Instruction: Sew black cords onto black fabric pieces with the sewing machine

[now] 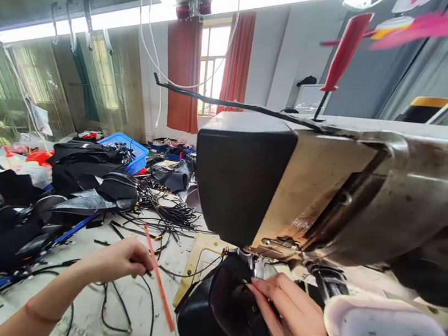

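In the head view, my right hand (290, 316) pinches the upper edge of a black leather-like bag piece (198, 320). This curved piece sits beneath the head of a sewing machine (242, 182), close to its presser foot (254, 264). My left hand (131, 259) is over the table to the left, its fingers curled together. A small dark bit shows at its fingertips; whether it belongs to the black cord (153, 308) below is unclear. Beside those fingers lies a flat orange strip (161, 287).
A bundle of black cords (172, 211) lies behind my left hand. Black material (87, 160) is heaped at the left near a blue basket (136, 164). A glowing lamp (387, 335) stands at lower right. A red-handled screwdriver (346, 52) stands upright on the machine.
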`<state>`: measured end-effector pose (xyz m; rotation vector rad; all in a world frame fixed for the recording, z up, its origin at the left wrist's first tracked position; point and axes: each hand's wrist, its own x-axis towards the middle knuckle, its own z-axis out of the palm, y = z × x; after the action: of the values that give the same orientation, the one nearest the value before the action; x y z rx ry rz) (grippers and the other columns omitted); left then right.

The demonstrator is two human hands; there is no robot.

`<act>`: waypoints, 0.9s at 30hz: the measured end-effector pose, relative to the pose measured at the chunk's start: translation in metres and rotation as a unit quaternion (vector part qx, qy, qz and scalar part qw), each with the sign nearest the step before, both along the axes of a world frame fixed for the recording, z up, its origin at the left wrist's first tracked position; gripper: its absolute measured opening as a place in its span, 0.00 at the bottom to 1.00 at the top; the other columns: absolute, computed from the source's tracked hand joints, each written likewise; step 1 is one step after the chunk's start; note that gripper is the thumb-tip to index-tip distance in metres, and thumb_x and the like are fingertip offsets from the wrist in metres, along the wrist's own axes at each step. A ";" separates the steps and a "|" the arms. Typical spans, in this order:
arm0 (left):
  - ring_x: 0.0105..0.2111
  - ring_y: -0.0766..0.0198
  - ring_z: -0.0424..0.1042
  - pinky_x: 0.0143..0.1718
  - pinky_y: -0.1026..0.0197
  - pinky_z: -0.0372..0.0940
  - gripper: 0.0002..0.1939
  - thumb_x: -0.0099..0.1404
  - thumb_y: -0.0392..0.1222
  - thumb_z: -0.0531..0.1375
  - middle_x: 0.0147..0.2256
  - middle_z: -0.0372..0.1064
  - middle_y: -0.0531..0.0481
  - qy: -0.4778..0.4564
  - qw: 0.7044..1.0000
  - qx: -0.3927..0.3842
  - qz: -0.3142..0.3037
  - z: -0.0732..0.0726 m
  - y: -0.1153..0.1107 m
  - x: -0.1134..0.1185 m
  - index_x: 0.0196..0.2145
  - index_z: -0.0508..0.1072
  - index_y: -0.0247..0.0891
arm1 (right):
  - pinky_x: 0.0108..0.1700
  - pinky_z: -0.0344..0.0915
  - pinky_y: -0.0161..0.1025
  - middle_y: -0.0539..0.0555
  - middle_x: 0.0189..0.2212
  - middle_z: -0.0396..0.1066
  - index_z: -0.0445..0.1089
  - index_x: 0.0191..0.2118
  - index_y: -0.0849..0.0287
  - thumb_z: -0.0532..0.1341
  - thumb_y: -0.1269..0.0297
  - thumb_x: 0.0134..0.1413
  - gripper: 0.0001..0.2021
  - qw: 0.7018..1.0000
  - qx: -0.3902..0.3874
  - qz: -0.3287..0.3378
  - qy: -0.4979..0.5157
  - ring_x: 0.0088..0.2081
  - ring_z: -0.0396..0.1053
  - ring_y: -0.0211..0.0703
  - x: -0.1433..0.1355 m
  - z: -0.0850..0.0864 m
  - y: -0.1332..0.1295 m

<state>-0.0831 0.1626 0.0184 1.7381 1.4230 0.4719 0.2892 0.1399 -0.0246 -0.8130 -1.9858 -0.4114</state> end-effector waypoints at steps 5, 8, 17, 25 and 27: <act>0.26 0.67 0.66 0.29 0.65 0.62 0.19 0.54 0.53 0.64 0.28 0.72 0.51 -0.156 0.975 0.065 0.145 0.004 -0.001 -0.012 0.38 0.78 0.36 | 0.30 0.71 0.32 0.51 0.34 0.79 0.75 0.46 0.53 0.64 0.69 0.58 0.11 1.000 0.008 -0.005 0.001 0.28 0.75 0.39 0.000 -0.002 0.001; 0.26 0.69 0.65 0.30 0.65 0.62 0.24 0.53 0.58 0.66 0.27 0.69 0.54 -0.229 0.941 0.110 0.224 0.011 0.003 -0.012 0.39 0.74 0.36 | 0.30 0.72 0.33 0.51 0.34 0.79 0.75 0.47 0.52 0.64 0.70 0.58 0.11 1.000 0.014 -0.004 0.003 0.29 0.76 0.40 0.001 -0.004 0.002; 0.27 0.62 0.76 0.33 0.60 0.70 0.16 0.46 0.48 0.72 0.25 0.75 0.51 -0.293 0.936 0.051 0.187 0.012 -0.021 0.049 0.28 0.77 0.36 | 0.33 0.75 0.35 0.53 0.34 0.79 0.75 0.47 0.52 0.64 0.71 0.57 0.13 0.999 0.038 0.002 -0.002 0.31 0.77 0.43 0.002 -0.008 0.006; 0.30 0.60 0.79 0.38 0.58 0.72 0.20 0.43 0.46 0.74 0.28 0.78 0.49 -0.332 0.933 -0.010 0.138 0.013 -0.028 0.086 0.32 0.76 0.35 | 0.33 0.76 0.36 0.56 0.34 0.79 0.76 0.45 0.56 0.64 0.70 0.57 0.10 0.996 0.070 -0.055 -0.023 0.31 0.78 0.45 0.000 -0.009 0.001; 0.30 0.60 0.79 0.36 0.60 0.71 0.18 0.45 0.44 0.72 0.28 0.78 0.50 -0.324 0.937 -0.006 0.130 0.014 -0.029 0.090 0.33 0.75 0.35 | 0.34 0.76 0.36 0.56 0.34 0.79 0.76 0.45 0.56 0.64 0.71 0.57 0.10 0.996 0.070 -0.056 -0.022 0.32 0.78 0.45 0.000 -0.009 0.001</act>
<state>0.0069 0.1334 0.0322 1.2079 1.1547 1.0650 0.2888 0.1405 -0.0339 -0.8337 -1.9337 -0.6320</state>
